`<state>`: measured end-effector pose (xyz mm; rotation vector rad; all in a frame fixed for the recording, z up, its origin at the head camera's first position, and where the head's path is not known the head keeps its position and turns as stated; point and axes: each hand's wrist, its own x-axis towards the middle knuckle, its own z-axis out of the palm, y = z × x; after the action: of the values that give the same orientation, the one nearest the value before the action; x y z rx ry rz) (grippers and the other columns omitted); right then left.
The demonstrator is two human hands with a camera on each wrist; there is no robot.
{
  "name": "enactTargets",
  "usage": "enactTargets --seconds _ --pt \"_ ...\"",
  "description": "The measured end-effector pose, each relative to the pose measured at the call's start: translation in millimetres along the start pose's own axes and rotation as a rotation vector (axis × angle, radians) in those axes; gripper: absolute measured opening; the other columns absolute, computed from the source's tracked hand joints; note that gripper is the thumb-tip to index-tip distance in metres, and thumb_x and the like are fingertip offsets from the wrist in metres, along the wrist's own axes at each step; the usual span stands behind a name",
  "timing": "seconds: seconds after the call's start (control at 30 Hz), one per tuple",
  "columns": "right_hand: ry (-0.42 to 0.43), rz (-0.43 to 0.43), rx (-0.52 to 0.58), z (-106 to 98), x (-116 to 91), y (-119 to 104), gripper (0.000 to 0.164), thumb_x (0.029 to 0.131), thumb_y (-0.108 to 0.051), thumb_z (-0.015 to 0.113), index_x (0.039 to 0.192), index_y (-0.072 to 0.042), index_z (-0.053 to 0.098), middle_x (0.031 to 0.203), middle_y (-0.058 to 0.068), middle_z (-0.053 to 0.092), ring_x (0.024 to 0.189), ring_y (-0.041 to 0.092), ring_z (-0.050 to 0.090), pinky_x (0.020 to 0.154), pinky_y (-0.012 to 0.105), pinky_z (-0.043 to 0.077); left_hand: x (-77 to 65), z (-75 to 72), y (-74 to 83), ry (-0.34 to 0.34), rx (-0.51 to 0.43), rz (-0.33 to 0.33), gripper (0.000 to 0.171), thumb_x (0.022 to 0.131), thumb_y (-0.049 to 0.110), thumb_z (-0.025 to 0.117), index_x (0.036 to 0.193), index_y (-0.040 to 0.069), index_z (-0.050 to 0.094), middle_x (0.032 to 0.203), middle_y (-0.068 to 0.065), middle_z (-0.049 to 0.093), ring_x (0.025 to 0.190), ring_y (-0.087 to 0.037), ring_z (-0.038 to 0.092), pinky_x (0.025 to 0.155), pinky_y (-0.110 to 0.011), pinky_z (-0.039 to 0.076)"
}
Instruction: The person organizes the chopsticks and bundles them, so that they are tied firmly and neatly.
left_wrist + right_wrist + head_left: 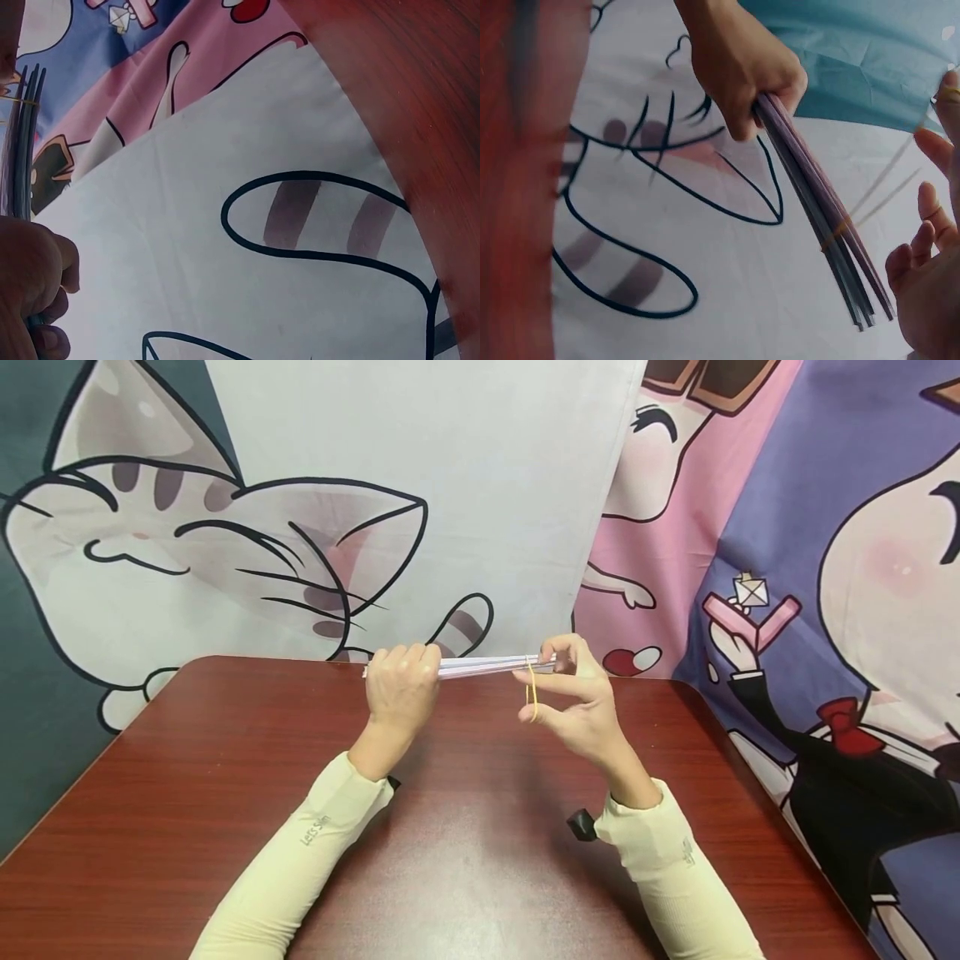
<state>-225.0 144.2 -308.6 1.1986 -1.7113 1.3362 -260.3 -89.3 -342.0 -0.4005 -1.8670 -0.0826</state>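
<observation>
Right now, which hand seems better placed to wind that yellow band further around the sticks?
Probably the right hand: its thumb and a finger stretch the yellow band near the sticks' free ends, while the left hand's grip holds the bundle.

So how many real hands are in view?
2: the left hand grips the sticks; the right hand stretches a rubber band near their ends.
</observation>
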Motion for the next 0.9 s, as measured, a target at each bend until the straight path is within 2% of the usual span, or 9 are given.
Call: enactTargets --seconds 0.13,0.23,0.3,0.4,0.5,0.57,0.7,0.8,0.9 --pt "0.088 0.085 0.138 5.4 -6.8 -4.9 0.044 0.074 -0.038 0.084 0.103 -0.005 0.078 0.104 0.013 0.064 0.079 0.019 0.05 0.063 0.023 0.037 -0.2 -0.9 -0.4 -0.001 0.003 -0.013 0.026 0.081 -0.004 0.053 0.059 0.008 0.045 0.054 -0.008 0.048 0.046 -0.028 0.047 0.044 -0.037 0.028" --pt "0.162 0.133 0.188 8.3 -10.5 -7.0 0.046 0.071 -0.033 0.086 0.105 -0.003 0.077 0.098 0.008 0.067 0.071 0.017 0.049 0.057 0.019 0.036 -0.1 -1.3 -0.3 -0.001 0.006 -0.014 0.027 0.081 -0.006 0.051 0.059 0.008 0.044 0.054 -0.008 0.047 0.046 -0.028 0.047 0.043 -0.037 0.029" --pt "0.203 0.171 0.197 9.6 -12.2 -7.7 0.049 0.068 -0.031 0.088 0.106 -0.002 0.077 0.094 0.006 0.066 0.067 0.017 0.046 0.054 0.018 0.034 0.2 -1.2 -0.4 0.005 0.01 -0.02 0.027 0.081 -0.006 0.051 0.059 0.008 0.044 0.053 -0.008 0.047 0.045 -0.028 0.046 0.043 -0.037 0.028" --pt "0.245 0.225 0.143 10.5 -13.8 -9.0 0.055 0.067 -0.035 0.089 0.108 0.0 0.075 0.082 0.005 0.057 0.062 0.017 0.036 0.052 0.018 0.03 0.9 -1.0 -1.1 0.015 0.018 -0.028 0.027 0.081 -0.006 0.051 0.058 0.008 0.044 0.052 -0.008 0.045 0.044 -0.028 0.045 0.043 -0.037 0.028" --pt "0.271 0.271 0.111 10.7 -15.0 -10.9 0.061 0.066 -0.038 0.089 0.107 0.005 0.074 0.074 0.008 0.045 0.062 0.017 0.034 0.052 0.018 0.029 1.5 -1.1 -1.4 0.025 0.018 -0.031 0.027 0.08 -0.006 0.052 0.058 0.008 0.044 0.052 -0.008 0.044 0.044 -0.028 0.044 0.043 -0.037 0.027" --pt "0.283 0.298 0.104 11.1 -15.5 -12.1 0.063 0.067 -0.039 0.088 0.105 0.009 0.072 0.071 0.009 0.042 0.063 0.016 0.035 0.053 0.018 0.029 1.7 -1.3 -1.4 0.029 0.013 -0.032 0.027 0.079 -0.007 0.052 0.058 0.008 0.044 0.051 -0.008 0.044 0.044 -0.028 0.043 0.043 -0.037 0.027" --pt "0.343 0.372 0.129 13.6 -16.0 -13.6 0.066 0.068 -0.039 0.088 0.1 0.015 0.068 0.07 0.003 0.048 0.064 0.009 0.042 0.055 0.017 0.034 2.1 -2.7 0.0 0.025 0.011 -0.039 0.026 0.079 -0.007 0.053 0.058 0.008 0.045 0.052 -0.008 0.045 0.044 -0.027 0.044 0.043 -0.037 0.028" --pt "0.408 0.442 0.163 15.6 -15.4 -15.0 0.07 0.069 -0.036 0.09 0.102 0.019 0.063 0.071 -0.004 0.054 0.068 0.005 0.05 0.056 0.016 0.039 2.5 -3.6 1.0 0.028 0.006 -0.041 0.026 0.078 -0.007 0.053 0.059 0.008 0.045 0.052 -0.008 0.045 0.044 -0.027 0.045 0.043 -0.037 0.028" --pt "0.465 0.507 0.188 17.6 -14.0 -17.9 0.073 0.065 -0.035 0.092 0.106 0.017 0.061 0.078 -0.004 0.06 0.073 0.005 0.054 0.058 0.014 0.044 2.2 -3.0 1.0 0.033 0.002 -0.038 0.026 0.078 -0.007 0.054 0.059 0.008 0.045 0.052 -0.008 0.045 0.044 -0.027 0.044 0.043 -0.037 0.028"
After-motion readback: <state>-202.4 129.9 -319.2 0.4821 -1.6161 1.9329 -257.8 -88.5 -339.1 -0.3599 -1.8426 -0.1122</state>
